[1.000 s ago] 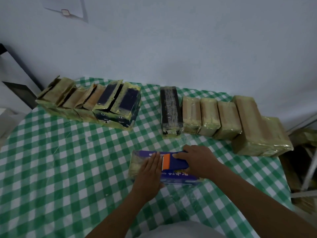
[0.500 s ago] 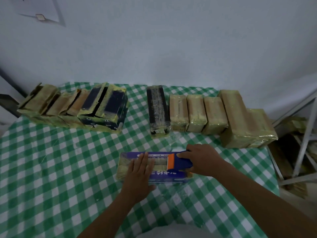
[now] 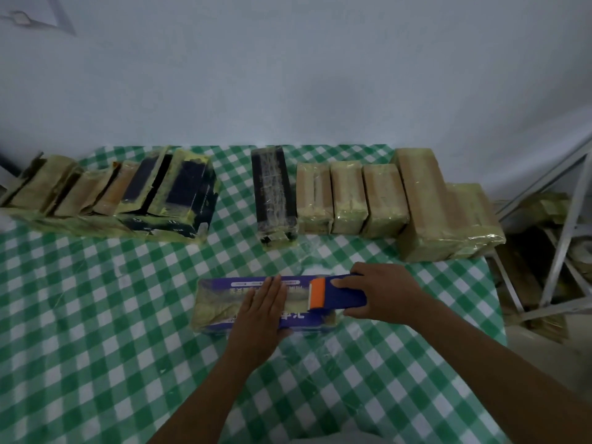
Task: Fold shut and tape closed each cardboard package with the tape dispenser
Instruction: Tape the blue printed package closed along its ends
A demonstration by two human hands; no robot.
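On a green checked tablecloth, a cluster of packages at far left stands with flaps raised, seemingly untaped. A row of 6 packages to the right looks sealed. Nearer, a blue cardboard package lies partly taped. The left hand presses flat on it, fingers straight. The right hand grips the tape dispenser on its right end.

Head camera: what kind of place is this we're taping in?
Likely a makeshift packing station in a plain room: a green checked tablecloth, rows of taped packages near a bare wall, and a metal rack.
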